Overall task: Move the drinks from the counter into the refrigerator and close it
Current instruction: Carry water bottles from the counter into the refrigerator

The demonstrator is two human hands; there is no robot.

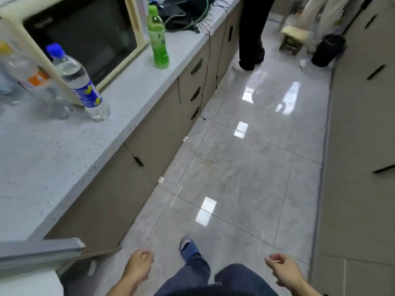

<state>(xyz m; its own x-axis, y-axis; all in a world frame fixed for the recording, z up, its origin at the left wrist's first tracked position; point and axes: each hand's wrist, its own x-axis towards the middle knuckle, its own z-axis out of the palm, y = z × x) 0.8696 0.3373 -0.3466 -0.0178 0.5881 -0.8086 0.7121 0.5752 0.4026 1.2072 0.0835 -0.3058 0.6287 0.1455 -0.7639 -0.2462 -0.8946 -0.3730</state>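
Bottles are all sitting on the grey counter (53, 159) along the left wall, nothing in anyone's grip. From the head camera: a green bottle (157, 37) stands upright close to the counter's front edge, just right of the cream-framed microwave (85, 33). Further left, a clear bottle with a blue cap and blue label (79, 82) stands in front of the microwave's corner, and beside it, blurry at the frame edge, a clear bottle with an orange label (32, 75).

Both of the person's hands hang low over the tiled floor, well away from the counter. Left hand (139, 265) has loosely curled fingers, nothing in it. Right hand (282, 269) same deal, fingers loosely curled, empty. Jeans and a blue slipper (189, 247) show between them.

Bottom left corner there's a grey edge (40, 251) with a white surface under it, could be the fridge, can't really tell. A tangle of cables (188, 16) lies further along the counter, and another person's dark trouser leg (252, 30) stands near a black bin (328, 50) and a small wooden stool (294, 38).
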